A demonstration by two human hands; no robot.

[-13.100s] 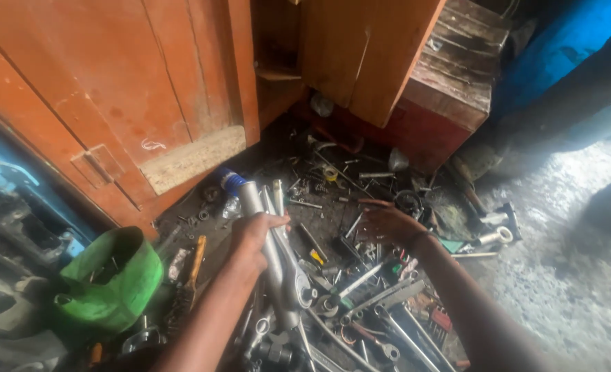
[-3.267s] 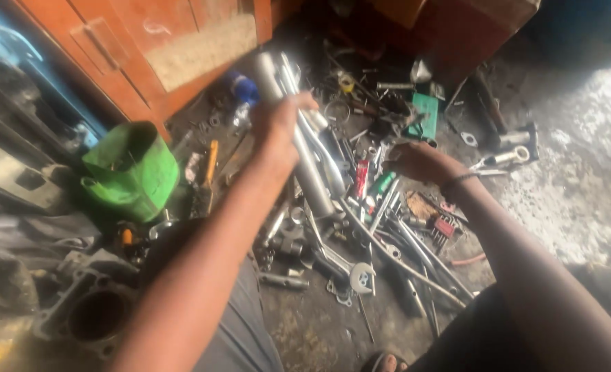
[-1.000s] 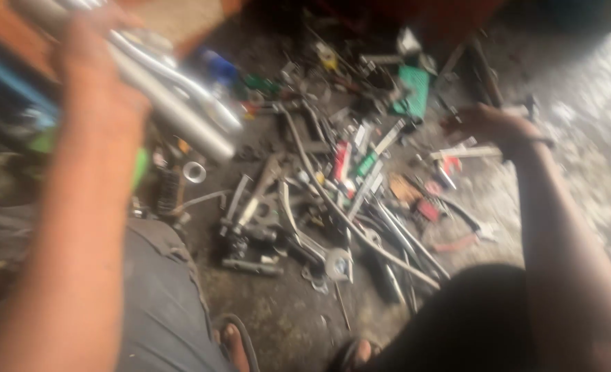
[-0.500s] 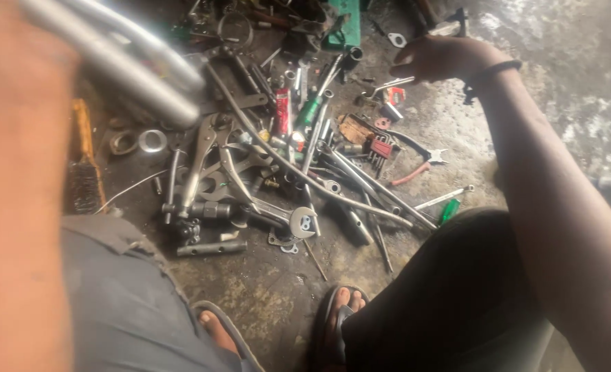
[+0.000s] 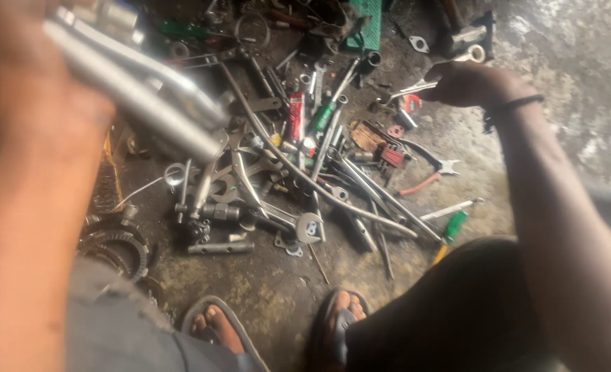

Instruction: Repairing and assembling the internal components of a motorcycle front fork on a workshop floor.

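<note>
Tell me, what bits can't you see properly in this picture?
Head view:
- Left hand: blurred and cut off by the top edge, so its grip on the shiny silver metal tubes is unclear.
- Right hand: fingers curl over a thin silver wrench, hiding its end.
- Green plastic tray: cropped at the top.

Silver metal tubes (image 5: 140, 96) raised, tilted; wrench (image 5: 416, 87) over tool pile.

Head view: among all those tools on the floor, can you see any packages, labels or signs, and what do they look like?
Red tube: lies mid-pile, long and narrow, red with a pale label patch.
Green flat package: at the top edge, rectangular, green, partly hidden.
No signs or screens in view.
</note>
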